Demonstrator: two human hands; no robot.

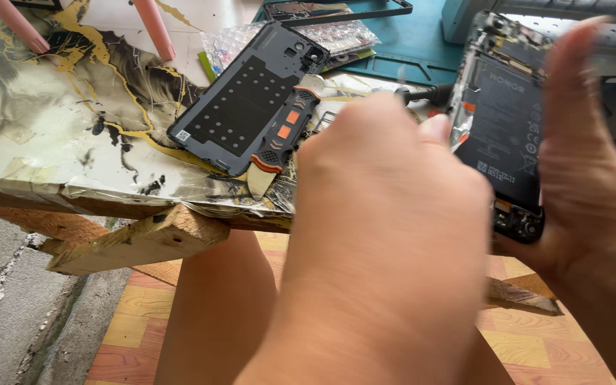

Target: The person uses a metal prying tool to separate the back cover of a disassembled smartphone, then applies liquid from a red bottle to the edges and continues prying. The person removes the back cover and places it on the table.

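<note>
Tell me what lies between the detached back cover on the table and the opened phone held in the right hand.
In the head view, the left hand with a screwdriver sits between the back cover and the opened phone in the right hand.

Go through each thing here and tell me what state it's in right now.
Opened phone: back off, battery showing, held upright.
Right hand: gripping the opened phone.
Left hand: fisted in front of the phone, blurred; grip not visible.
Back cover: detached, lying inner side up on the table.
Pry tool: lying on the cover's edge.
Bubble wrap: lying flat.
</note>
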